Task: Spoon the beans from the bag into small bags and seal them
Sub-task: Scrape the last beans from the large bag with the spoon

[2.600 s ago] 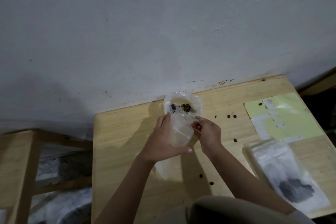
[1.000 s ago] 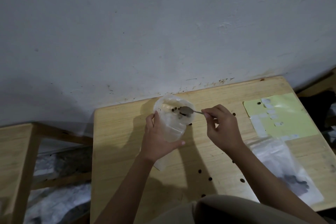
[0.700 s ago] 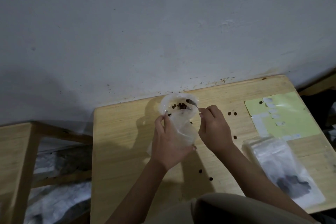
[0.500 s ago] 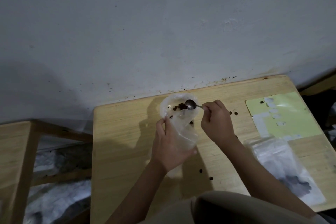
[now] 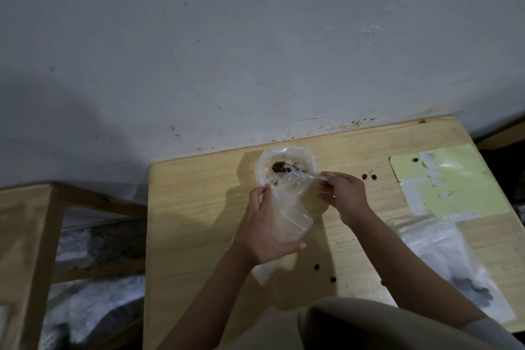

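Loose beans and a yellow sheet are scattered on the desk. The small bag – long axis running away, mouth toward the wall – is gripped by the left hand; the spoon is pinched by the right hand – over the bean bag.

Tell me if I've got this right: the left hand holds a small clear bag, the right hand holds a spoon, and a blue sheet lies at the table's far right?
Not quite. The head view shows the sheet is yellow-green, not blue. The rest holds: the left hand grips the small clear bag, and the right hand holds the spoon.
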The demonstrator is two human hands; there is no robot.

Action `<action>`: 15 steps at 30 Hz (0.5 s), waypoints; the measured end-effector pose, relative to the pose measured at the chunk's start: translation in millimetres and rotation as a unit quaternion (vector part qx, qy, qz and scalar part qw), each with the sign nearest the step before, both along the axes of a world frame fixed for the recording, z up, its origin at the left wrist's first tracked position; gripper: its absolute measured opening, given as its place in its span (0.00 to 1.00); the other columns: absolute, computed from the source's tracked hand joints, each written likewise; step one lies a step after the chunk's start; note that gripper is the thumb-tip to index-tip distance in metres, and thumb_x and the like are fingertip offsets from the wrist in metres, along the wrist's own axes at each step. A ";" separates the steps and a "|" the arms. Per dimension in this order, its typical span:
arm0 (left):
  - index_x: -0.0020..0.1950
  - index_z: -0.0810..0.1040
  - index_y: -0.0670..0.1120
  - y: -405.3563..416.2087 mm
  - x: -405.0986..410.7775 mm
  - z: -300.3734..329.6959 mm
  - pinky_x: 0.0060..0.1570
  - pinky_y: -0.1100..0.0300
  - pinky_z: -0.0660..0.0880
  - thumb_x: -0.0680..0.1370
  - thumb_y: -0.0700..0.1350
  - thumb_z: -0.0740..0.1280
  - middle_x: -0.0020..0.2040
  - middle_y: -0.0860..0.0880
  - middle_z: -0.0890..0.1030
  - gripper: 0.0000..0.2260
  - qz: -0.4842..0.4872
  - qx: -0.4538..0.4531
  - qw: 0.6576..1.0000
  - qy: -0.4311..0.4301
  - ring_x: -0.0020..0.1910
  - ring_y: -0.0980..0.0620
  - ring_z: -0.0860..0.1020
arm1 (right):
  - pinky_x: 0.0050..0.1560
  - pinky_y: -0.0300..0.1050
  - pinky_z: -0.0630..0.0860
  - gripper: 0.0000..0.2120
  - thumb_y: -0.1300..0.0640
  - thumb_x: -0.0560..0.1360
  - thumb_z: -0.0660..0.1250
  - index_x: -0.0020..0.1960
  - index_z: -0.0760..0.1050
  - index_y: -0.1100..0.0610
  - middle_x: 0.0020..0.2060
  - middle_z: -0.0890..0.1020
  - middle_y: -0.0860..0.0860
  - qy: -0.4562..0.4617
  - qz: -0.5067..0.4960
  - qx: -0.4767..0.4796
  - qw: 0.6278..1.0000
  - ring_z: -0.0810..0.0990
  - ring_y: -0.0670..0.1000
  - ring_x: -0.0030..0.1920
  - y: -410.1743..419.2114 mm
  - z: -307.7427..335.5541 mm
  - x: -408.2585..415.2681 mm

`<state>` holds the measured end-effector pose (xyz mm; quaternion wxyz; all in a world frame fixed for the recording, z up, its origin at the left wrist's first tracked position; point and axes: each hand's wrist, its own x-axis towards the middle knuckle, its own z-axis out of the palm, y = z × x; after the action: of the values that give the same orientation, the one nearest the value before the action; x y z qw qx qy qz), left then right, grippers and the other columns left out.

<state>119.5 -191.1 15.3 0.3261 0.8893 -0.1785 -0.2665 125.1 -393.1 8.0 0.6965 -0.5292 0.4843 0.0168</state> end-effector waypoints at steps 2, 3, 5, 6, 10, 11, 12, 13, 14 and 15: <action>0.77 0.42 0.47 2.7 1.4 -0.6 0.65 0.59 0.66 0.58 0.67 0.76 0.70 0.59 0.46 0.61 0.000 -0.005 1.000 0.004 0.72 0.52 0.58 | 0.37 0.44 0.77 0.07 0.66 0.76 0.62 0.48 0.79 0.64 0.40 0.81 0.57 -0.008 -0.007 0.028 1.000 0.80 0.52 0.37 1.7 -2.0 2.5; 0.77 0.42 0.47 3.5 2.2 -0.6 0.65 0.60 0.66 0.58 0.66 0.76 0.70 0.59 0.47 0.61 0.003 -0.006 1.000 0.004 0.72 0.52 0.58 | 0.37 0.44 0.77 0.07 0.66 0.77 0.61 0.48 0.79 0.64 0.40 0.81 0.57 -0.014 -0.009 0.040 0.999 0.80 0.52 0.38 2.2 -1.9 4.0; 0.77 0.43 0.47 4.4 4.0 0.0 0.65 0.58 0.67 0.58 0.66 0.76 0.70 0.59 0.47 0.60 0.010 -0.002 1.000 0.001 0.72 0.52 0.59 | 0.37 0.44 0.77 0.08 0.67 0.77 0.60 0.46 0.78 0.63 0.39 0.81 0.57 -0.027 -0.007 0.046 0.999 0.80 0.52 0.38 1.6 -0.2 6.4; 0.77 0.43 0.48 4.9 4.8 0.5 0.65 0.58 0.67 0.58 0.66 0.76 0.70 0.59 0.47 0.60 0.014 0.002 1.000 0.000 0.72 0.51 0.59 | 0.38 0.44 0.78 0.09 0.66 0.77 0.60 0.45 0.79 0.63 0.39 0.81 0.56 -0.035 -0.002 0.040 0.999 0.80 0.52 0.37 0.4 1.8 6.8; 0.77 0.46 0.47 8.0 9.1 -0.2 0.64 0.55 0.70 0.57 0.65 0.77 0.69 0.58 0.49 0.59 0.038 0.008 0.999 -0.010 0.70 0.51 0.61 | 0.40 0.46 0.78 0.09 0.66 0.77 0.61 0.43 0.79 0.62 0.37 0.81 0.56 -0.061 0.009 0.018 0.998 0.80 0.52 0.37 -10.5 9.3 8.2; 0.76 0.47 0.47 8.8 10.5 -0.6 0.64 0.55 0.70 0.57 0.65 0.77 0.69 0.59 0.49 0.59 0.042 0.011 0.999 -0.014 0.70 0.50 0.62 | 0.41 0.46 0.78 0.09 0.66 0.77 0.61 0.43 0.79 0.62 0.37 0.80 0.56 -0.066 0.013 0.014 0.998 0.80 0.52 0.37 -14.5 10.7 8.3; 0.76 0.47 0.47 9.4 12.1 -1.2 0.64 0.54 0.70 0.57 0.65 0.77 0.69 0.59 0.49 0.59 0.044 0.015 0.999 -0.016 0.71 0.50 0.62 | 0.41 0.47 0.78 0.09 0.66 0.77 0.61 0.43 0.79 0.62 0.37 0.80 0.56 -0.071 0.019 0.011 0.997 0.80 0.53 0.37 -18.5 11.9 8.5; 0.76 0.47 0.46 9.9 13.3 -1.4 0.64 0.54 0.70 0.57 0.66 0.76 0.69 0.59 0.48 0.59 0.046 0.019 0.999 -0.017 0.71 0.50 0.62 | 0.41 0.47 0.79 0.09 0.66 0.77 0.61 0.43 0.79 0.62 0.36 0.80 0.56 -0.076 0.025 0.010 0.997 0.80 0.53 0.37 -22.3 13.1 8.8; 0.76 0.47 0.46 10.2 14.5 -1.4 0.64 0.54 0.70 0.57 0.66 0.76 0.69 0.59 0.48 0.59 0.047 0.022 0.999 -0.017 0.71 0.50 0.61 | 0.41 0.48 0.79 0.09 0.66 0.77 0.61 0.43 0.79 0.62 0.36 0.80 0.56 -0.082 0.033 0.010 0.996 0.80 0.53 0.36 -25.9 14.5 8.5; 0.76 0.46 0.47 10.4 15.4 -1.3 0.64 0.54 0.70 0.57 0.66 0.76 0.70 0.58 0.48 0.59 0.048 0.024 0.998 -0.017 0.71 0.50 0.61 | 0.42 0.48 0.79 0.09 0.66 0.77 0.61 0.43 0.79 0.63 0.35 0.80 0.56 -0.089 0.042 0.010 0.995 0.80 0.53 0.36 -28.8 16.2 8.2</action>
<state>134.9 -180.7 14.0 0.3139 0.9087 -0.1348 -0.2399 133.3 -421.9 24.1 0.7408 -0.5412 0.3977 0.0042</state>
